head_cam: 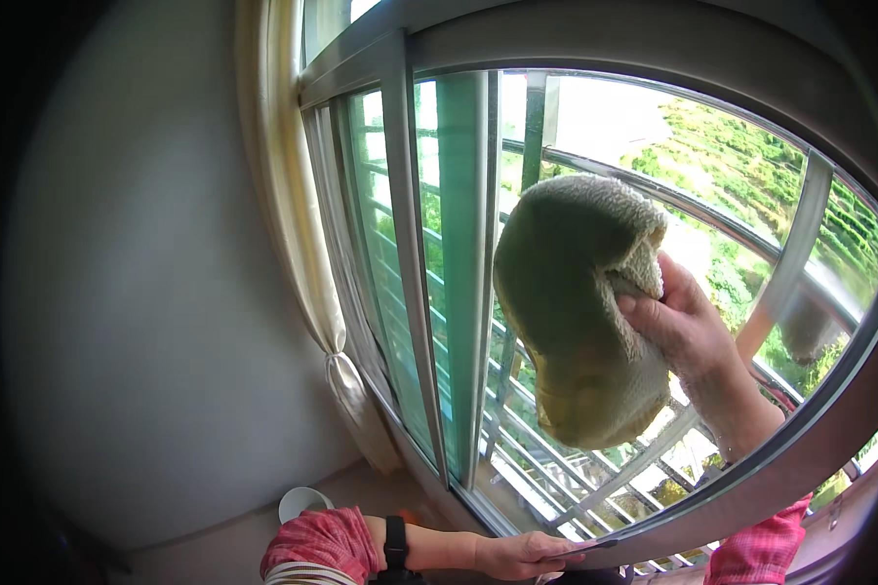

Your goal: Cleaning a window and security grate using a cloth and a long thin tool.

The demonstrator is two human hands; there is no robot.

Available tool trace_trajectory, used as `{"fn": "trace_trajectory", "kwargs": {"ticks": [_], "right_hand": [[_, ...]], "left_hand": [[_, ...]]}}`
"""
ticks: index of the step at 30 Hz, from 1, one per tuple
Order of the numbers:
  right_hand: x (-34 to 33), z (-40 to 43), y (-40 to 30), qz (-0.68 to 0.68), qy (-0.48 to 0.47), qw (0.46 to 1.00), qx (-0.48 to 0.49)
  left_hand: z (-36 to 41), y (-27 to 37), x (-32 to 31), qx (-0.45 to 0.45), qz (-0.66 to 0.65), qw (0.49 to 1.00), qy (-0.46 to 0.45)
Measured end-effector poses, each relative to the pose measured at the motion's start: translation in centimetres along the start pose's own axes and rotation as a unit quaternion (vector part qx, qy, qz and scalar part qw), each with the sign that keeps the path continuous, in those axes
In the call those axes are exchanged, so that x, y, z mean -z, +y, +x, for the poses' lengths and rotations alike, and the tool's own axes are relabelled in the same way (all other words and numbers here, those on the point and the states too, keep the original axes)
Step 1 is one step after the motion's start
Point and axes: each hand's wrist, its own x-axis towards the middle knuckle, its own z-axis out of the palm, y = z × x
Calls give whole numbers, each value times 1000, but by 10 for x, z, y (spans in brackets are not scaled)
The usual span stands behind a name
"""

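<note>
My right hand [680,314] reaches around the edge of the sliding window sash [790,461] and shows through its glass. It grips a thick, bunched terry cloth [578,307], pale with a yellowish lower part. The cloth spreads against the far side of the pane, its front face in shadow. Low in the view, my left hand [527,553] holds the sash frame near a dark strip, with its fingers bent at the frame's edge. A black band [395,545] circles my left wrist, and both sleeves are red checked.
Metal window bars [717,212] stand outside, with green plants [739,153] beyond. A second greenish pane [380,292] lies to the left. A tied cream curtain [300,256] hangs beside the grey wall [154,292]. A white bucket [301,503] is on the floor.
</note>
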Motion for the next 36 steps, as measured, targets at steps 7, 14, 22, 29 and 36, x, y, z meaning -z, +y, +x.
{"fn": "trace_trajectory", "kwargs": {"ticks": [7, 14, 22, 29, 36], "right_hand": [[11, -22, 9, -100, -72, 991, -52], [12, -4, -5, -47, -70, 995, 57], [21, -37, 43, -161, -141, 974, -71], [4, -64, 47, -102, -66, 892, -436], [38, -83, 26, -60, 50, 960, -268]], "left_hand": [[2, 6, 8, 13, -9, 1000, -21], [3, 5, 10, -6, 1, 1000, -20], [0, -4, 6, 0, -12, 999, -33], [-2, 16, 12, 53, 84, 994, -44], [-6, 13, 16, -22, 18, 1000, 13]]}}
